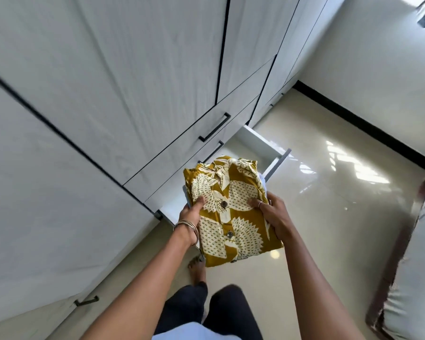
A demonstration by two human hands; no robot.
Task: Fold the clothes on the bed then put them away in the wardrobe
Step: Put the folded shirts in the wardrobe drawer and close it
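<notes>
Folded mustard shirt (231, 212) sits on a small stack, held over the open wardrobe drawer (260, 143). My left hand (190, 212) and right hand (271, 212) grip its sides, thumbs on top. Bed (412, 266) off right.

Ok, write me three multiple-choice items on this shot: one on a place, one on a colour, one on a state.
1. Where is the folded shirt?
A. held above the open drawer
B. lying on the floor
C. hanging on a door handle

2. What colour is the shirt's ground?
A. navy
B. mustard yellow
C. red

3. How is the shirt held?
A. by the left hand alone
B. by nobody
C. by the left hand and right hand, thumbs on top

Answers: 1 A, the white drawer stands pulled out behind it; 2 B, mustard with cream leaf prints; 3 C, a hand grips each side.
</notes>
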